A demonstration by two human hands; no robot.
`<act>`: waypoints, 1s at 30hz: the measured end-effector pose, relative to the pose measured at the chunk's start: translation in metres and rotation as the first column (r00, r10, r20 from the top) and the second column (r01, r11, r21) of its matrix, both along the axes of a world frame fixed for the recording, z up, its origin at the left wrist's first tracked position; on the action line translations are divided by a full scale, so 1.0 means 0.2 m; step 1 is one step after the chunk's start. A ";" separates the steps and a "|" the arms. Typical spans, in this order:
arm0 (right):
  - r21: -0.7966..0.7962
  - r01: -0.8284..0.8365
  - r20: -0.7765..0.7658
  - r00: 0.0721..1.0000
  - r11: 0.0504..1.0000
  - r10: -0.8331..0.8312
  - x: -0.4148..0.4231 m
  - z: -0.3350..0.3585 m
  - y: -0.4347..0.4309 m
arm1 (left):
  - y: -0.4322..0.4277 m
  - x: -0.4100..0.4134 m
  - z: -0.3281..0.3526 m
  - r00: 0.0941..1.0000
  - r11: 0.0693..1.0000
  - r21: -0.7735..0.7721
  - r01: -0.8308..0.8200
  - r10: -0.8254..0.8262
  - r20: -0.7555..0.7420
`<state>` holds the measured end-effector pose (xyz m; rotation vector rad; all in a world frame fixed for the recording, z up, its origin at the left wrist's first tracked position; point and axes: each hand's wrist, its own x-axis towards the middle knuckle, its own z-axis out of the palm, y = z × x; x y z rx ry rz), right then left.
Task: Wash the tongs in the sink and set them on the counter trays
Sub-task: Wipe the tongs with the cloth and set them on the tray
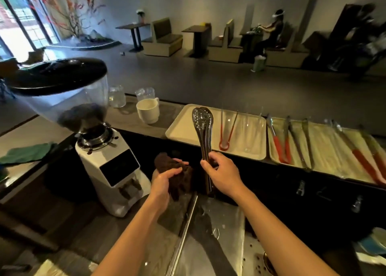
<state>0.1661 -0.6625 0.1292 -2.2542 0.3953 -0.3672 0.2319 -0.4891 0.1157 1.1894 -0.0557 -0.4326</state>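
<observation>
My right hand (221, 172) grips a pair of steel tongs (203, 127) with perforated spoon-shaped ends, held upright above the sink (225, 229). My left hand (164, 181) clutches a dark brown cloth (179, 174) just left of the tongs' handle. Behind the tongs, cream trays line the raised counter. The nearest tray (183, 127) holds red-tipped tongs (226, 133) and clear tongs (252, 129). The middle tray (321, 148) and the far right one carry more tongs with red handles (278, 146).
A white coffee grinder (106, 160) with a bean hopper stands at the left. A white mug (148, 110) and glass jugs (117, 96) sit on the counter left of the trays. A green cloth (27, 152) lies far left. A person sits at a far booth.
</observation>
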 end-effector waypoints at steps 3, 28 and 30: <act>-0.061 0.010 0.014 1.000 0.998 -0.009 0.07 0.08 -0.09 | -0.09 0.03 0.05 1.000 1.000 -0.020 0.002 -0.001 0.016; -0.321 0.183 -0.221 0.939 0.929 -0.261 0.91 0.09 -0.23 | -0.26 0.32 0.02 0.989 0.993 -0.025 -0.113 0.110 -0.093; -0.328 0.180 -0.241 0.933 0.927 -0.266 0.92 0.08 -0.21 | -0.25 0.32 0.01 0.989 0.993 -0.006 -0.115 0.114 -0.093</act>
